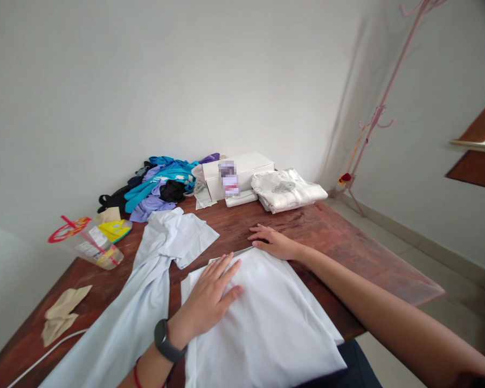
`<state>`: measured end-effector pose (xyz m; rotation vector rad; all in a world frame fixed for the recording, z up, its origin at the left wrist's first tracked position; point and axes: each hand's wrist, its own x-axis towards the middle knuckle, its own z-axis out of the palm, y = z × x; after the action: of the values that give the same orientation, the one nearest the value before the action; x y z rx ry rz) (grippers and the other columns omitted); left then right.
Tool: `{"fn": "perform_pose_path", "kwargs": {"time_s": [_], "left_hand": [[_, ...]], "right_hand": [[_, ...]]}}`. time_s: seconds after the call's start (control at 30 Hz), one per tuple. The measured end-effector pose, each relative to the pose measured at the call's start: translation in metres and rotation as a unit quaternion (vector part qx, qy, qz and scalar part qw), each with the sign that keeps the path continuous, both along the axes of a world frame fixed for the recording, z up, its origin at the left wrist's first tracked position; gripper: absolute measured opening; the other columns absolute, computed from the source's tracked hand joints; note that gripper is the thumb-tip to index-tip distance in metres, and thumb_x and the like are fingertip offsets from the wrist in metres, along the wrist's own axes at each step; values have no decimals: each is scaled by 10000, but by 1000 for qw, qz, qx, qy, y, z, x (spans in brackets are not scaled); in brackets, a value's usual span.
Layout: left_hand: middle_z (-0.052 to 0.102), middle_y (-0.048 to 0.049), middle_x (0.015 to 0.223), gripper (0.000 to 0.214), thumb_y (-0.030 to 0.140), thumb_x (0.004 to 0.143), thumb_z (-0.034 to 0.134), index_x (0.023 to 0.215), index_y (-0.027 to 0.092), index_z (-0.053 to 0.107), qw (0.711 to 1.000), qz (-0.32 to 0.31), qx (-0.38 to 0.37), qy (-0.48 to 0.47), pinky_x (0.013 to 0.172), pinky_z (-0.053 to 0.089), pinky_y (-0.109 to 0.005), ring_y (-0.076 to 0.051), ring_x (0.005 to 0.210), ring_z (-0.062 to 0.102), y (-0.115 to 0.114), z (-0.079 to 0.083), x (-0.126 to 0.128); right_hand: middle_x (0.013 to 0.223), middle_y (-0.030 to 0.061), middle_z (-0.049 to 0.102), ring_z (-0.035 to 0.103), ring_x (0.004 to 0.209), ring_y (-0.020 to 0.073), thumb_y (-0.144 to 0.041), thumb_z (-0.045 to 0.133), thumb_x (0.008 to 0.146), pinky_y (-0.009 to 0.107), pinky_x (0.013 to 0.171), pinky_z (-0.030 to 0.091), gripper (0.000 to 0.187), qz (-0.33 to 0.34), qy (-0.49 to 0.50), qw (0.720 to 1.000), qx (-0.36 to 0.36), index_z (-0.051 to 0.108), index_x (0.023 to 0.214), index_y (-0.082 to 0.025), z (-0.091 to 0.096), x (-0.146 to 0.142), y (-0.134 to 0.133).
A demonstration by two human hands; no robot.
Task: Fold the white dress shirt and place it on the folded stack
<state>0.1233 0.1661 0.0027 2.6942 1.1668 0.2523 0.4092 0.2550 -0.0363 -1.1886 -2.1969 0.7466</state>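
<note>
A white cloth garment (262,318), folded into a rough rectangle, lies at the near edge of the table, and its lower end hangs toward my lap. My left hand (212,296), with a dark watch on the wrist, rests flat on its left part, fingers stretched out. At the garment's far right corner is my right hand (272,241), fingers extended and palm down, partly on the cloth and partly over the wood. A second, pale blue-white garment (145,291) stretches loosely along the left side, its far end crumpled. Neither hand grips anything that I can see.
A heap of blue, purple and black clothes (161,183) lies against the wall beside a white box (250,167) and a folded patterned white cloth (289,188). A plastic cup (91,245) leans at left near tissue (64,312). The wooden table (347,253) ends at right, before a pink coat stand (388,91).
</note>
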Motion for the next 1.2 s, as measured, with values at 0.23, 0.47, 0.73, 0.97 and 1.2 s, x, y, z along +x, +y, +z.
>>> {"fn": "perform_pose_path", "kwargs": {"time_s": [0.23,0.47,0.73,0.97,1.2], "left_hand": [[320,-66,1638,585,514,1032,442,1576,332,328,1000,4,-1,-6,1196,338,-536,-292,1491,338,0,-1,-2],[315,-73,1640,579,531,1035,420,1568,317,350,1000,14,-14,-2,1204,324,-542,-287,1497,326,-2,2,0],[407,-87,1596,543,493,1045,415,1552,299,385,999,33,26,-8,1201,310,-570,-294,1478,361,1,-1,-2],[482,-96,1545,514,473,1047,421,1522,277,436,998,51,44,-13,1142,412,-513,-291,1418,451,6,-2,-6],[481,-85,1546,520,484,1045,415,1527,289,427,998,56,36,-13,1144,411,-511,-291,1418,451,5,-2,-6]], "right_hand": [[1529,128,494,300,1504,328,-558,482,990,541,1213,231,500,0,-6,1000,-4,689,1290,-216,0,0,0],[1532,138,489,288,1509,331,-544,479,994,546,1213,233,497,1,-9,1000,-4,686,1294,-207,0,0,-1],[1540,128,481,268,1516,336,-561,475,992,556,1217,223,504,0,-8,1000,-12,685,1295,-217,0,0,-1],[1541,114,482,269,1515,338,-595,475,981,560,1219,221,520,-5,-7,1000,-16,687,1292,-237,1,0,-1],[1545,130,473,263,1517,337,-554,468,994,569,1217,215,503,-1,-12,1000,-15,677,1305,-219,1,0,-2]]}}
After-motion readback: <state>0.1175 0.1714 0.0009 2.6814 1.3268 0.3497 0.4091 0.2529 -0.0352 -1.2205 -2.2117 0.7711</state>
